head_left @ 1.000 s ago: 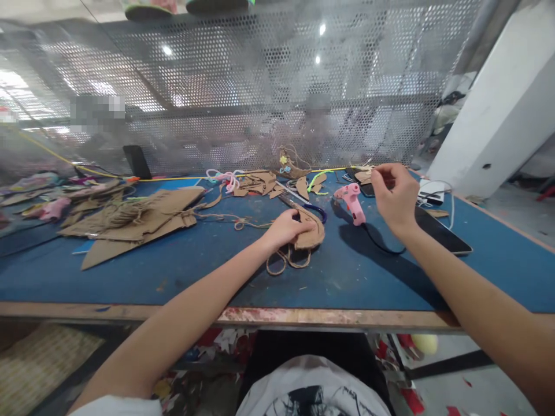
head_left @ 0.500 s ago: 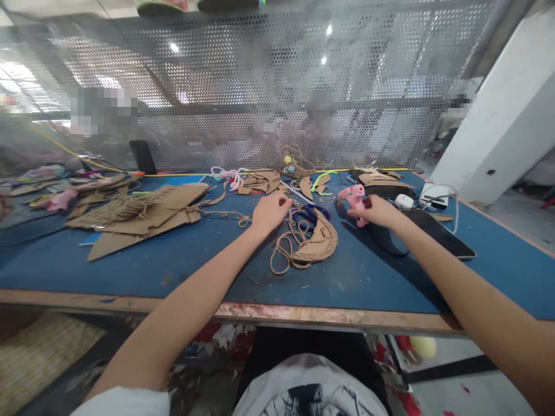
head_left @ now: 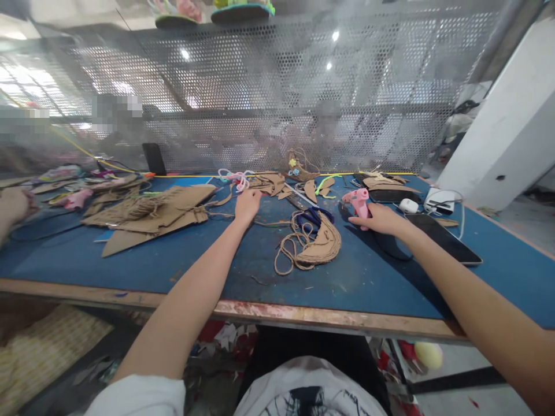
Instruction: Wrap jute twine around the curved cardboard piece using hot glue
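My right hand (head_left: 381,220) is closed round the handle of a pink hot glue gun (head_left: 359,199) that stands on the blue table, its nozzle toward the left. My left hand (head_left: 248,206) is pinched near the cardboard scraps (head_left: 266,183); whatever lies between its fingertips is hidden. Between my hands sits a crescent-shaped cardboard piece (head_left: 319,247), its outer curve lined with rows of twine. Loose loops of twine (head_left: 284,267) trail from it to the left. Scissors with dark blue handles (head_left: 307,221) lie partly under the crescent.
Stacked cardboard with a twine bundle (head_left: 150,206) lies left. A tablet (head_left: 446,238) and white charger (head_left: 408,205) sit right, past a black cable. Decorated crescent (head_left: 299,170) and pink-white cord (head_left: 238,178) lie near the mesh screen (head_left: 260,127). Another person's hand (head_left: 15,207) is at far left.
My left hand has moved left, away from the scissors and the crescent. My right hand stays on the glue gun. The view has shifted slightly, and another person's hand shows more at the left.
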### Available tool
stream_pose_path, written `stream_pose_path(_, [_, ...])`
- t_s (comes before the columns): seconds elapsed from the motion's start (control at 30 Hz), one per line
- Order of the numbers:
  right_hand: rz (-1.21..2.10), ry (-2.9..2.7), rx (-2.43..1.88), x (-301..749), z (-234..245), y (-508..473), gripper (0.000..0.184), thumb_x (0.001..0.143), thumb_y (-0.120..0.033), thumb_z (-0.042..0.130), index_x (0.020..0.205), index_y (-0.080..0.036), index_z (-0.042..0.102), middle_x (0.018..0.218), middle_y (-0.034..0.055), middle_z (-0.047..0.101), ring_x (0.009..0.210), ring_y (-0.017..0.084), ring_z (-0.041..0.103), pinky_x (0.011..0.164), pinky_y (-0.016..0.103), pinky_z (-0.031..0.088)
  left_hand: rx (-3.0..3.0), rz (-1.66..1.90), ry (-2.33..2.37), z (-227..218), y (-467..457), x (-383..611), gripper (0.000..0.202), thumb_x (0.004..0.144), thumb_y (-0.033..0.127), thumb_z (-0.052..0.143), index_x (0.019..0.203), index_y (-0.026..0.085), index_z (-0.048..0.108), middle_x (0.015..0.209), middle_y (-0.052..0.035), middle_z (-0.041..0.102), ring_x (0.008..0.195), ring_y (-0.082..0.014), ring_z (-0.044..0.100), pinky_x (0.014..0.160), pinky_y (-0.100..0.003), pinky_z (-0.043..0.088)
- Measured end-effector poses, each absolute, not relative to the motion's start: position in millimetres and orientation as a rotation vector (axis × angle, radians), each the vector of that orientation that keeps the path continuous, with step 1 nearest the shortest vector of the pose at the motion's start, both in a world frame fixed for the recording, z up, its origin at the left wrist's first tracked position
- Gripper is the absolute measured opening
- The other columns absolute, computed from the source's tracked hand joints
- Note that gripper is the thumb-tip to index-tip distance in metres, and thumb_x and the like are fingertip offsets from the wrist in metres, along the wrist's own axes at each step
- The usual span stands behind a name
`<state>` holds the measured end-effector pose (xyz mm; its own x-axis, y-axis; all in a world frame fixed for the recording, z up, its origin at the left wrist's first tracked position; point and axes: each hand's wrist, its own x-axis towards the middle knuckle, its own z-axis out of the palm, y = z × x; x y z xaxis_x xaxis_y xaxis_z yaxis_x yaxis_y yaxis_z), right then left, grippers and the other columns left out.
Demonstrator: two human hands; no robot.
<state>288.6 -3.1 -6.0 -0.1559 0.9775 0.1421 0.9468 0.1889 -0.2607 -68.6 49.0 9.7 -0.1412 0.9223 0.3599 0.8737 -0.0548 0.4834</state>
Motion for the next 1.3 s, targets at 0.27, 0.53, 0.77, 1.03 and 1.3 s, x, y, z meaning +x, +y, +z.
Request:
stream_pose_path(0.27, [0.381,-2.021,-1.736,287,-4,-4,0.049,0.085,-0.063,0.045,0.068,-0.021,0.063,0.066,0.0097,0.07,0.071,0.026,0.066,0.07,0.034,0.047,2.435,0.784,1.75,2,76,-10,0.028,0.085,0.018,0.05,0.104,0.02,0.071,0.111,-0.009,0.07,0.105,-0.0231,0.06,0.091,-0.03,0.041])
stream_pose_path(0.53, [0.107,-1.898,-1.874,303,-2,1,0.057,0.076,-0.071,0.053,0.084,-0.016,0.063,0.083,0.015,0.068,0.071,0.026,0.063,0.062,0.033,0.044,2.804,0.338,1.231,8,110,32,0.016,0.08,0.016,0.058,0.088,0.02,0.071,0.102,-0.0078,0.07,0.102,-0.0215,0.06,0.091,-0.028,0.041])
stream_pose_path(0.77, [-0.029,-1.776,-1.698,312,12,-1,0.047,0.087,-0.059,0.045,0.076,-0.018,0.062,0.073,0.0057,0.065,0.066,0.018,0.056,0.059,0.029,0.035,2.866,0.331,1.277,0,106,32,0.023,0.084,0.013,0.049,0.102,0.014,0.063,0.112,-0.0155,0.065,0.108,-0.0252,0.057,0.093,-0.032,0.04])
stream_pose_path(1.03, [-0.071,-1.535,-1.45,303,20,-8,0.028,0.083,-0.046,0.056,0.079,-0.019,0.061,0.082,0.0079,0.067,0.077,0.021,0.061,0.072,0.033,0.045,2.841,0.488,1.353,5,95,38,0.017,0.085,0.014,0.053,0.095,0.014,0.065,0.105,-0.0161,0.067,0.107,-0.0271,0.059,0.093,-0.038,0.041])
stream_pose_path(1.3, [-0.123,-1.483,-1.148,288,28,-17,0.021,0.082,-0.032,0.056,0.1,-0.02,0.055,0.078,0.0021,0.063,0.071,0.017,0.059,0.068,0.032,0.049,2.148,1.518,0.975,64,67,72,0.021,0.092,0.028,0.048,0.103,0.017,0.062,0.101,-0.0089,0.065,0.092,-0.0165,0.062,0.085,-0.029,0.049])
